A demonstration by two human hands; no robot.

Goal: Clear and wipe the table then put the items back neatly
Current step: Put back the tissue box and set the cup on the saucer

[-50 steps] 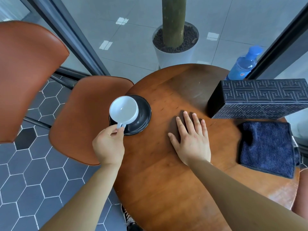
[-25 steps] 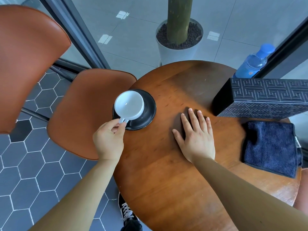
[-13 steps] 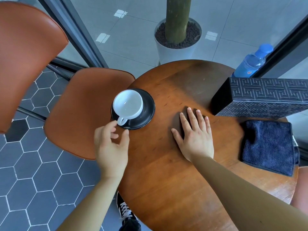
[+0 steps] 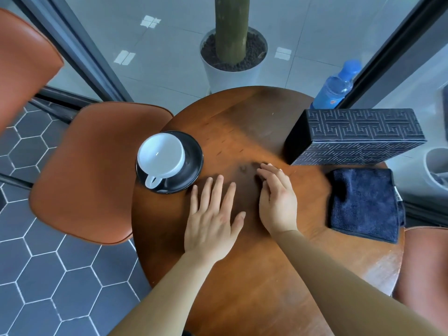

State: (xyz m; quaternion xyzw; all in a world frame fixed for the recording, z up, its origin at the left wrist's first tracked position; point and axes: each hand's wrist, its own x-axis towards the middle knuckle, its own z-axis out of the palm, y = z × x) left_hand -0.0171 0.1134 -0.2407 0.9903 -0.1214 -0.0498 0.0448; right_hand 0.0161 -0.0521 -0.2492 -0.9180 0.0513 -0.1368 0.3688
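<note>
In the head view, the round wooden counter (image 4: 242,287) carries its things along the edges. At the left edge a white cup (image 4: 161,154) stands upright and empty on a black saucer (image 4: 194,163), with its handle toward the person. At the far right edge lies a dark patterned box (image 4: 358,139). Just in front of the box, along the right edge, lies a folded dark blue cloth (image 4: 363,204). A blue bottle (image 4: 334,88) shows behind the box; I cannot tell whether it stands on the counter.

Both hands rest on the bare middle of the counter and hold nothing. The left hand (image 4: 211,224) lies flat with fingers spread, just beside the saucer. The right hand (image 4: 278,204), slightly blurred, has its fingers close together and their tips on the wood near the box.

With the cloth folded aside and both hands empty, I judge that clearing and wiping are probably done and the putting back is nearly finished. The wood itself gives no sure sign of wiping. At most, some small straightening seems left.

Counted, there are one cup, one saucer, one box, one cloth and one bottle. Around the counter are three brown chairs (image 4: 97,170), one of them only a sliver at the right, and one potted plant (image 4: 232,57).
</note>
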